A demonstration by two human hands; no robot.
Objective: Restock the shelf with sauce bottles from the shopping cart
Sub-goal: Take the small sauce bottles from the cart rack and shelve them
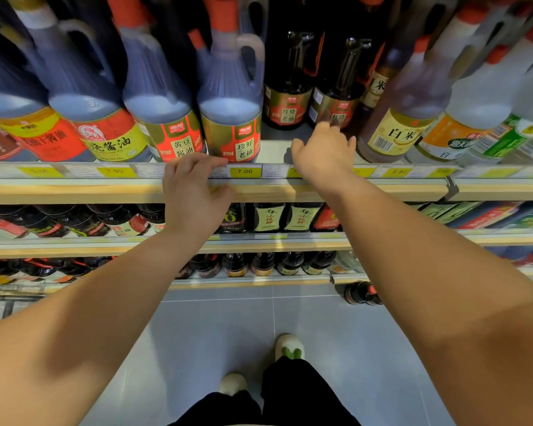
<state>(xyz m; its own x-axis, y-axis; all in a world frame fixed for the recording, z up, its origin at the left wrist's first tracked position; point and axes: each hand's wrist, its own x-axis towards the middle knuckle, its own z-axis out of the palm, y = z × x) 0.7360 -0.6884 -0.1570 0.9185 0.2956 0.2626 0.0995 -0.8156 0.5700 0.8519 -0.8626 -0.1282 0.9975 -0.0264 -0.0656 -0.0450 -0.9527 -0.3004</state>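
Observation:
Large dark sauce jugs with red caps stand in a row on the upper shelf (pixel 274 149); the nearest one (pixel 231 118) has a red and gold label. To its right, two slimmer dark sauce bottles (pixel 288 96) (pixel 339 99) stand further back, leaving a bare patch of shelf in front. My right hand (pixel 323 152) is over that patch, fingers spread, fingertips at the right slim bottle's label, holding nothing. My left hand (pixel 194 186) rests on the shelf's front edge at the price rail, fingers loosely curled, empty. No shopping cart is in view.
Clear and pale vinegar bottles (pixel 413 118) fill the right of the upper shelf. Two lower shelves (pixel 259 244) hold small dark bottles. One dark bottle (pixel 362 293) stands on the grey tiled floor by the shelf base. My feet (pixel 288 345) are below.

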